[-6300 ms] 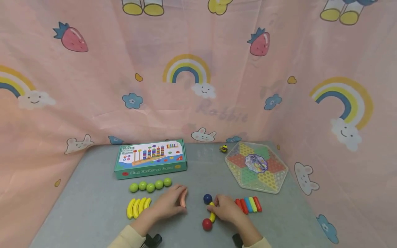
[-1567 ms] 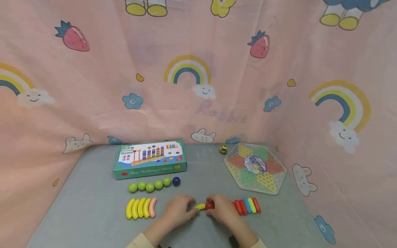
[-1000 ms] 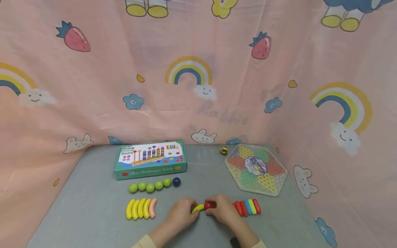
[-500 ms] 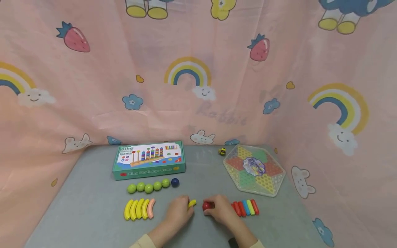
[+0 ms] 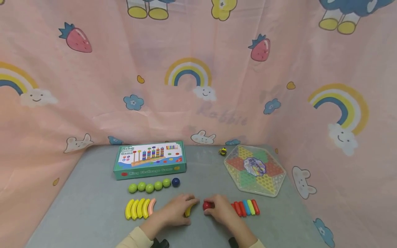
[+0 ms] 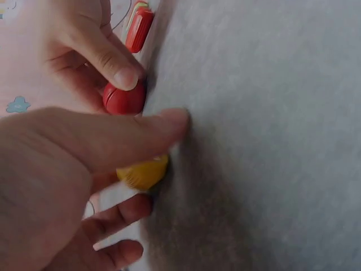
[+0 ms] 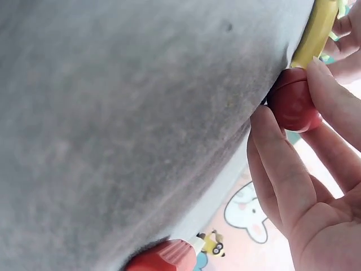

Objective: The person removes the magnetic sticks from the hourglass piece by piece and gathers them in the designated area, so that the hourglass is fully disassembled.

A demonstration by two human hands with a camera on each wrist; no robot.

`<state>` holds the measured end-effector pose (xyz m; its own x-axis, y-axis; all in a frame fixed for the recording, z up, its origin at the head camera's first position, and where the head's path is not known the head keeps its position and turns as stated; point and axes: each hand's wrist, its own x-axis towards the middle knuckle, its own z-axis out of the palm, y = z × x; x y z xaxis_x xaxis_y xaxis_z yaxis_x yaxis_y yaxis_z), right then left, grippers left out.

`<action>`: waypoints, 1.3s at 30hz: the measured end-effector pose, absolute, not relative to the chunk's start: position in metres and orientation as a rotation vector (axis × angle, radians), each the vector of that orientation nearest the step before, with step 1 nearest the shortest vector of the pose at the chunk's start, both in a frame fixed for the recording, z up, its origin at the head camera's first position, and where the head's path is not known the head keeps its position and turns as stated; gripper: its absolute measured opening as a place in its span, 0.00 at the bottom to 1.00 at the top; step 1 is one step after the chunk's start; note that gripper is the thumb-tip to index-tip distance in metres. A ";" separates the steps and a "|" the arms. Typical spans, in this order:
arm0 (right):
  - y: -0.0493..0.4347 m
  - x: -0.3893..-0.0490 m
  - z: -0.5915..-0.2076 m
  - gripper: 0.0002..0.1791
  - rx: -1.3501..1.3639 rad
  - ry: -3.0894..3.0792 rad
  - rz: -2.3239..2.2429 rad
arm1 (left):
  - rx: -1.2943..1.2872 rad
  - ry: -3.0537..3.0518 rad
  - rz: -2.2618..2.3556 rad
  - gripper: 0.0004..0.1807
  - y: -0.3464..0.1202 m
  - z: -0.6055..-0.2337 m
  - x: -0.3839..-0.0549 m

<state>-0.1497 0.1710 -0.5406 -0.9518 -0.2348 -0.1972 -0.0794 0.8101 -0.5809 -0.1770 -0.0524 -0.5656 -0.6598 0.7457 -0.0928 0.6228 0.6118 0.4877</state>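
My left hand [image 5: 175, 210] lies around a yellow toy banana [image 5: 187, 210] on the table, its thumb and fingers spread apart. In the left wrist view the thumb passes in front of the banana [image 6: 144, 174], partly hiding it. Just to the right, my right hand [image 5: 222, 209] holds a red ball [image 5: 206, 206] between thumb and fingertips. The right wrist view shows a seam round this ball [image 7: 293, 101]. A row of yellow toy bananas [image 5: 137, 208] ending in a pink curved piece [image 5: 151, 206] lies left of the left hand.
Behind the bananas runs a row of green balls [image 5: 150, 188] with a dark blue ball [image 5: 175, 182] at its right end. Coloured sticks [image 5: 246, 207] lie right of the right hand. Farther back are a green game box [image 5: 150, 160], a small bee figure [image 5: 223, 151] and a hexagonal board [image 5: 255, 170].
The blue ball and pink piece have joined their rows. Recently the left hand drew the banana leftward, away from the red ball, then spread its fingers. The right hand keeps holding the red ball.
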 end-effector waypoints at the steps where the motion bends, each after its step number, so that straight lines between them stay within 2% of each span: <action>1: 0.171 -0.150 -0.541 0.20 -0.241 2.730 -0.863 | 1.116 2.536 0.610 0.36 -0.053 -0.564 -0.177; 6: 0.171 -0.151 -0.540 0.20 -0.212 2.691 -0.868 | 1.019 2.484 0.685 0.33 -0.056 -0.561 -0.177; 15: 0.170 -0.150 -0.540 0.21 -0.266 2.731 -0.859 | 0.915 2.717 0.857 0.41 -0.083 -0.565 -0.176; 29: 0.171 -0.153 -0.540 0.21 -0.250 2.704 -0.865 | 0.751 3.021 0.685 0.40 -0.142 -0.569 -0.168; 39: 0.170 -0.155 -0.540 0.21 -0.232 2.681 -0.872 | 0.667 3.029 0.633 0.37 -0.154 -0.576 -0.166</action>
